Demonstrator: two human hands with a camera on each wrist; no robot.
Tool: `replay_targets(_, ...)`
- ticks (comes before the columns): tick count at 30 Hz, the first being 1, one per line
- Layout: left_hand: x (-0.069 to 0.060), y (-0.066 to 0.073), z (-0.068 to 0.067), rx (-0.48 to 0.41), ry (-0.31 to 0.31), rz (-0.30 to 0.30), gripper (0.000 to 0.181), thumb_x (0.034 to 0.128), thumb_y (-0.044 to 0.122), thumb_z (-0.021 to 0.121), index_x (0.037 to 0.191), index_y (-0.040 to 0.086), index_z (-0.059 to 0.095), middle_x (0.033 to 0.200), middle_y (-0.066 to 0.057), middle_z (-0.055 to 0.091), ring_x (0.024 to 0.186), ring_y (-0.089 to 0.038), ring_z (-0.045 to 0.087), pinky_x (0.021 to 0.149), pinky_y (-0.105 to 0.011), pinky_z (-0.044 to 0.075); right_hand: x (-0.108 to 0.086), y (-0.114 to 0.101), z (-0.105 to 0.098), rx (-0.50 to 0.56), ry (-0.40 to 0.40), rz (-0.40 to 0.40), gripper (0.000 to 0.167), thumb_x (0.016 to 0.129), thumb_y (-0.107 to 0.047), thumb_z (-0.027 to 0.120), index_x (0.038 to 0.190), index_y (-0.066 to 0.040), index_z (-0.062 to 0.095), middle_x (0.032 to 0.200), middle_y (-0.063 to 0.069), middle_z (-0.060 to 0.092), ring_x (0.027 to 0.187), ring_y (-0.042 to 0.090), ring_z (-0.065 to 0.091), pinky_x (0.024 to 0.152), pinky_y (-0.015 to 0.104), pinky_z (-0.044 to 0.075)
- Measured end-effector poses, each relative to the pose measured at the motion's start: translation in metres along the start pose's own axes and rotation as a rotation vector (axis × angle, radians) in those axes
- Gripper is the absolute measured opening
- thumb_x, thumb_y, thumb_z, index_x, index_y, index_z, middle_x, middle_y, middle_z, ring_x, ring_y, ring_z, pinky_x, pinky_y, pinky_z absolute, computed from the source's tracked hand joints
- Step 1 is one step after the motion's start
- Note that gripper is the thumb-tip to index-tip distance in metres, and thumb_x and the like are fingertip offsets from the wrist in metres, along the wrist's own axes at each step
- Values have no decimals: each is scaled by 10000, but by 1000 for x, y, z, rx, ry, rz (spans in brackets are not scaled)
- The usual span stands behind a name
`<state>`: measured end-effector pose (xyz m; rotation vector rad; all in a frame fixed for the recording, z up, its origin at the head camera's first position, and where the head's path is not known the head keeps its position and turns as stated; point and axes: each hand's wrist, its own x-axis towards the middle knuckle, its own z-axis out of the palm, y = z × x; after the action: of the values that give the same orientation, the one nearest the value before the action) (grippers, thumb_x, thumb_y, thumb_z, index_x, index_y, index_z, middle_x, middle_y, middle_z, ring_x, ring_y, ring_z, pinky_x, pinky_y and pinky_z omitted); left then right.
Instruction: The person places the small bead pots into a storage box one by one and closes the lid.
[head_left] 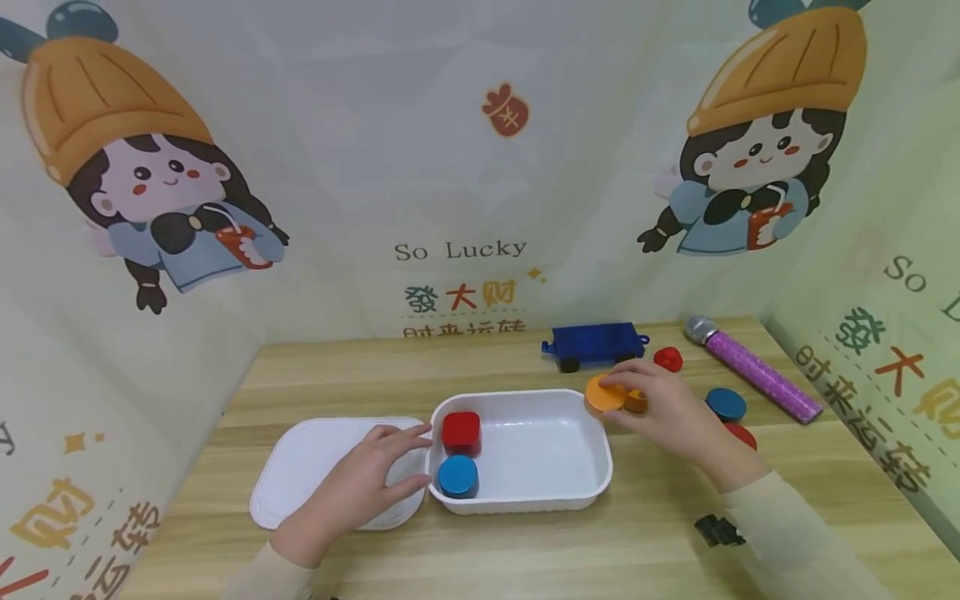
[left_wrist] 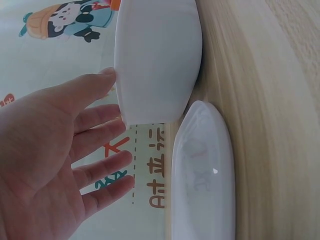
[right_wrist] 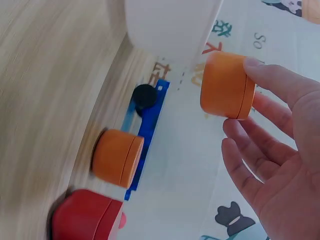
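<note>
A white plastic box stands on the table, holding a red square block and a blue round block at its left end. My left hand touches that end with spread fingers; in the left wrist view its thumb meets the rim of the box. Above the box's right rim, my right hand pinches an orange round block between thumb and fingers. The right wrist view shows this orange block held off the table, with a thin seam round it.
A white lid lies left of the box. To the right are a second orange block, a blue block and a red one. Behind stand a blue toy wagon, a small red piece and a glittery microphone.
</note>
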<state>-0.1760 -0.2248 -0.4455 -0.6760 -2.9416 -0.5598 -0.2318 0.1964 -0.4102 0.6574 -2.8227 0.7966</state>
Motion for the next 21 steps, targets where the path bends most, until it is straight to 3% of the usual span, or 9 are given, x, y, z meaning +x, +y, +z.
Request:
replay_targets(9, 0, 1, -1, 7, 0, -14, 496, 921, 398, 776, 1359, 183, 685, 1499, 42, 597, 1285, -232, 562, 1019, -475, 567, 10, -15, 16, 41, 4, -81, 400, 853, -183, 863, 1230, -131, 740, 1268, 60, 686, 1096, 267, 667, 900, 414, 628)
replay_targets(18, -1, 1, -1, 0, 4, -12, 500, 926, 402, 769, 1366, 183, 681, 1496, 38, 598, 1287, -229, 560, 1022, -477, 566, 27, -39, 48, 74, -96, -119, 418, 859, -195, 858, 1255, -151, 734, 1312, 38, 693, 1179, 248, 661, 1000, 428, 588)
replay_targets(21, -1, 2, -1, -10, -4, -14, 504, 931, 408, 762, 1375, 185, 675, 1500, 40, 593, 1293, -227, 556, 1029, -476, 562, 34, -44, 60, 73, -118, -144, 396, 863, -208, 856, 1239, -153, 742, 1288, 28, 707, 1140, 217, 666, 985, 408, 592)
